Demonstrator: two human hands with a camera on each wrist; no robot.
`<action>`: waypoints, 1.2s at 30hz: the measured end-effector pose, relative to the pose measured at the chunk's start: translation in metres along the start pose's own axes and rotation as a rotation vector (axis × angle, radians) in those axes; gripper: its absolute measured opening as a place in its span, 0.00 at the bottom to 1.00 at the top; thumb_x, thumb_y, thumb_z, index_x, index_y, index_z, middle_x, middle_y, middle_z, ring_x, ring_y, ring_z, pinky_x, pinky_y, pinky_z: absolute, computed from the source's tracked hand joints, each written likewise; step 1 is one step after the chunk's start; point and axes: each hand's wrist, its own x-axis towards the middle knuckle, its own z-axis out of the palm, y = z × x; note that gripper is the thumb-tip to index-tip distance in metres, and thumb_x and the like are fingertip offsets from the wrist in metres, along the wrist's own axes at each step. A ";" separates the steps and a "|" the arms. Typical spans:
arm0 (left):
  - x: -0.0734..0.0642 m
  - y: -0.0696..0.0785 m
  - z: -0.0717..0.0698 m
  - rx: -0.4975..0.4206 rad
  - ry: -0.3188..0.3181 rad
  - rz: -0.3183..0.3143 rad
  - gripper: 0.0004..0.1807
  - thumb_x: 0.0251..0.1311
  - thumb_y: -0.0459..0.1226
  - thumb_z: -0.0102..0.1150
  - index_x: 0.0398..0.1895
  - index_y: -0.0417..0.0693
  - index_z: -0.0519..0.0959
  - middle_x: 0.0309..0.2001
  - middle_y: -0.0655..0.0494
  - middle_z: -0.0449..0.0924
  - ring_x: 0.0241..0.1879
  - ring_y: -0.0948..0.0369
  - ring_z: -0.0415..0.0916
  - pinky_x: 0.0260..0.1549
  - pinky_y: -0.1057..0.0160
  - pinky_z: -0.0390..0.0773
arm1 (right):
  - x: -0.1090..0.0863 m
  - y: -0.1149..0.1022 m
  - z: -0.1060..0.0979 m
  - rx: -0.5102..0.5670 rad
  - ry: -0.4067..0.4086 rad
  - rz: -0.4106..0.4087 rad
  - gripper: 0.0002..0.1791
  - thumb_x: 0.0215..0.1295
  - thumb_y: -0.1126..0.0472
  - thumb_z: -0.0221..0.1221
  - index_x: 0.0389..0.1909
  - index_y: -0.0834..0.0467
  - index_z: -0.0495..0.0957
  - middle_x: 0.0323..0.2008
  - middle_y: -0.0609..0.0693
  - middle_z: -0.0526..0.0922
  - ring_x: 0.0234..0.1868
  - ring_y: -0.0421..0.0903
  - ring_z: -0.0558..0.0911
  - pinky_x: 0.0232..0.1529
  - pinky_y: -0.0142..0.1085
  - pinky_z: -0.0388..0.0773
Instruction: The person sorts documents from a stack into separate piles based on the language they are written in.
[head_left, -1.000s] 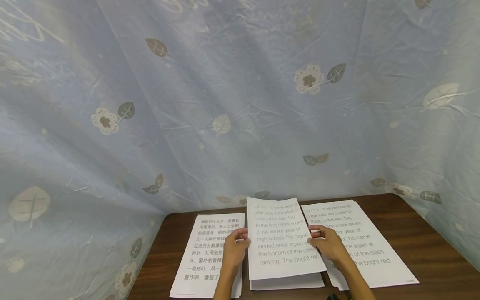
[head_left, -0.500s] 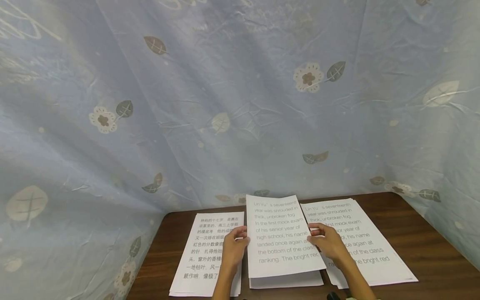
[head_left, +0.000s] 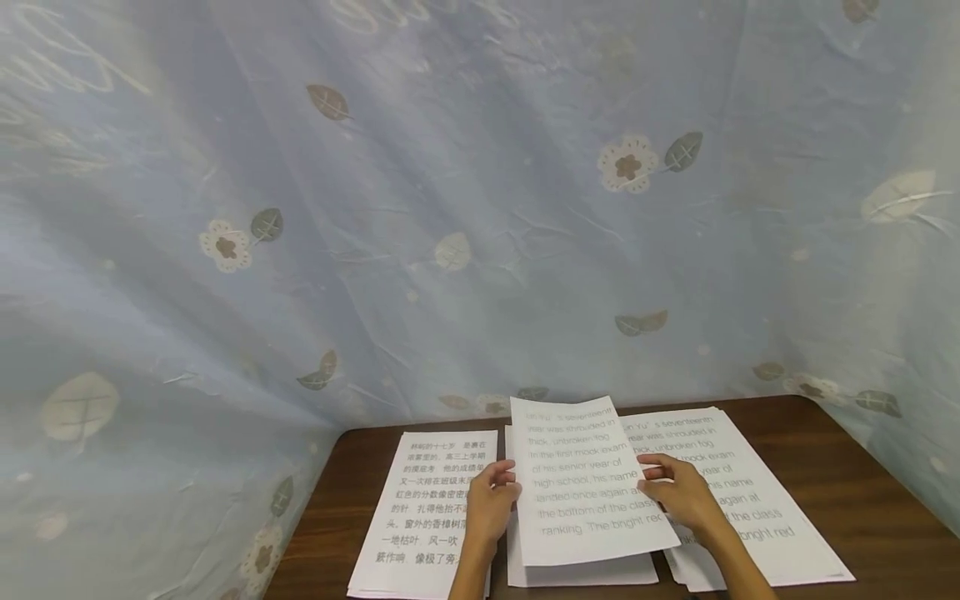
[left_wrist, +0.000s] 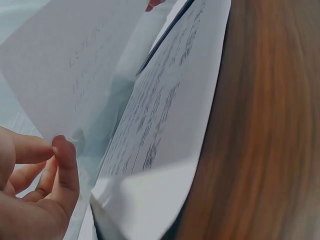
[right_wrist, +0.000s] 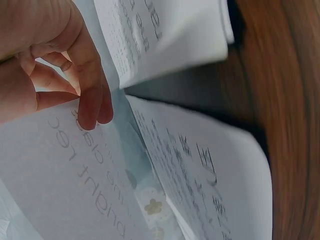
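Note:
A printed sheet of paper (head_left: 577,492) with English text is held up between both hands, raised over the middle pile of paper (head_left: 600,573). My left hand (head_left: 491,507) pinches its left edge; in the left wrist view thumb and finger meet at the sheet's (left_wrist: 75,65) margin. On the opposite edge my right hand (head_left: 684,502) grips the paper, thumb in front. The right wrist view has that hand (right_wrist: 60,65) pinching the sheet (right_wrist: 55,165) near the lower text lines. Most of the middle pile is hidden behind the raised sheet.
A stack of paper printed in Chinese (head_left: 427,517) lies to the left. An English-printed stack (head_left: 780,542) lies to the right, partly behind the right forearm. All rest on a dark wooden table (head_left: 840,483), with a patterned blue cloth (head_left: 525,208) hanging behind.
The raised sheet and both hands have shifted slightly right, uncovering a strip of the middle pile's left side. The head view has also shifted a little. Both hands keep their hold.

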 end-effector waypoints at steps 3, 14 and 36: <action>0.000 0.000 0.011 -0.024 -0.007 0.001 0.23 0.60 0.27 0.63 0.61 0.41 0.84 0.47 0.46 0.83 0.39 0.59 0.82 0.35 0.65 0.85 | -0.001 0.004 -0.009 -0.007 0.004 0.004 0.30 0.69 0.66 0.66 0.71 0.69 0.74 0.53 0.63 0.84 0.38 0.46 0.85 0.32 0.35 0.85; -0.005 0.004 0.047 -0.019 -0.005 -0.008 0.23 0.59 0.28 0.64 0.60 0.43 0.85 0.46 0.50 0.83 0.37 0.62 0.83 0.34 0.64 0.86 | 0.000 0.025 -0.039 -0.100 0.036 0.011 0.31 0.71 0.63 0.66 0.71 0.69 0.73 0.54 0.64 0.85 0.43 0.46 0.85 0.34 0.33 0.82; -0.017 0.009 0.119 -0.038 0.031 0.000 0.20 0.61 0.26 0.64 0.56 0.45 0.86 0.41 0.56 0.84 0.34 0.66 0.79 0.32 0.73 0.80 | -0.007 0.051 -0.099 -0.210 0.093 0.019 0.30 0.72 0.62 0.66 0.70 0.71 0.74 0.55 0.68 0.86 0.46 0.42 0.81 0.37 0.30 0.74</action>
